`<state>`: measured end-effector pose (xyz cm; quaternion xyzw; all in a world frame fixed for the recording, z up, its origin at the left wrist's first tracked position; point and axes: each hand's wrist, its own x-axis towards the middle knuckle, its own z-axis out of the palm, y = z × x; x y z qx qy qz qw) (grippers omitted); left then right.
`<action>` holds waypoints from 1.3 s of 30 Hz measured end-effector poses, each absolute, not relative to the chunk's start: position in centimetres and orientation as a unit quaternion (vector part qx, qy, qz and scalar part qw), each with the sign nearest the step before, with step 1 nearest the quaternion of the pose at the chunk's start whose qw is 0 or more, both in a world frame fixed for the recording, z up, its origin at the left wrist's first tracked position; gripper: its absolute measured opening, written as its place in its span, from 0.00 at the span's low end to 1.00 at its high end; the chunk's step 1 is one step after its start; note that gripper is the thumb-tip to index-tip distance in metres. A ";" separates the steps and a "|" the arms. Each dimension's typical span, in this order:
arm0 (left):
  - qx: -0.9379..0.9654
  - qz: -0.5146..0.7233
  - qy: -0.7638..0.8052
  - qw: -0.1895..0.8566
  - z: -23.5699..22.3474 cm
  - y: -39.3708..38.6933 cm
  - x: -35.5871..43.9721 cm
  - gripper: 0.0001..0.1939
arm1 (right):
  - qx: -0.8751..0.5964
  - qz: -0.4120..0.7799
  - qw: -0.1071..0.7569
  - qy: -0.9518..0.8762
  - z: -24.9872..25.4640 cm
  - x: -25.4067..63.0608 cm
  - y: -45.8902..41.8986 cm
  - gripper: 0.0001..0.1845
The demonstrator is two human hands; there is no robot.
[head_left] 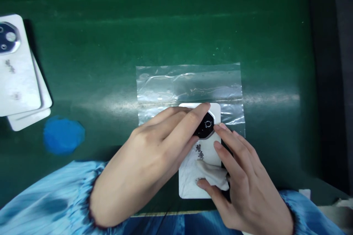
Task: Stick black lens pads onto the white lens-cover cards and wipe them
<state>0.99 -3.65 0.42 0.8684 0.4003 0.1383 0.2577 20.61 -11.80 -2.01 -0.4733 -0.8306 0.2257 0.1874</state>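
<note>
A white smartphone (190,183) lies back up on the table, with dark lettering and a black camera bump (208,124) near its top. My left hand (154,150) reaches over its upper left part, index finger and thumb on either side of the camera bump, steadying it; the other fingertips are hidden. My right hand (248,180) holds a small white cloth (213,173) against the lower half of the phone. The thumb is on the phone's back, and the index and middle fingertips touch or nearly touch its right edge.
A clear plastic bag (190,82) lies flat behind and partly under the phone. Several stacked white phones (20,84) stand at the left, cut off by the frame. Near them is a blue lump (64,135). The table mat (275,51) is green.
</note>
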 end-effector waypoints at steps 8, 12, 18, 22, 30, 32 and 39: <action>0.858 0.144 0.415 0.266 0.2 -3.6 0.9 0.22 | -0.472 0.228 0.188 -0.831 -2.2 20.5 -11.8 0.37; 0.851 0.143 0.425 0.273 0.2 -3.9 0.9 0.26 | -0.471 0.223 0.187 -0.833 -2.2 20.6 -11.7 0.37; 0.844 0.154 0.425 0.288 -0.4 -4.1 0.6 0.30 | -0.464 0.196 0.140 -0.853 -2.0 20.8 -11.5 0.33; 0.853 0.172 0.383 0.310 -1.3 -4.0 -0.3 0.30 | -0.459 0.180 0.122 -0.861 -1.8 20.9 -11.1 0.35; 0.870 0.159 0.360 0.296 -2.1 -3.9 -1.6 0.37 | -0.448 0.085 0.070 -0.887 -0.3 20.0 -9.6 0.32; 0.873 0.159 0.358 0.290 -2.2 -3.9 -1.6 0.36 | -0.444 0.068 0.060 -0.891 0.0 19.7 -9.0 0.30; 0.876 0.148 0.366 0.279 -1.9 -3.7 -1.3 0.36 | -0.437 0.062 0.095 -0.892 -1.0 19.4 -9.3 0.29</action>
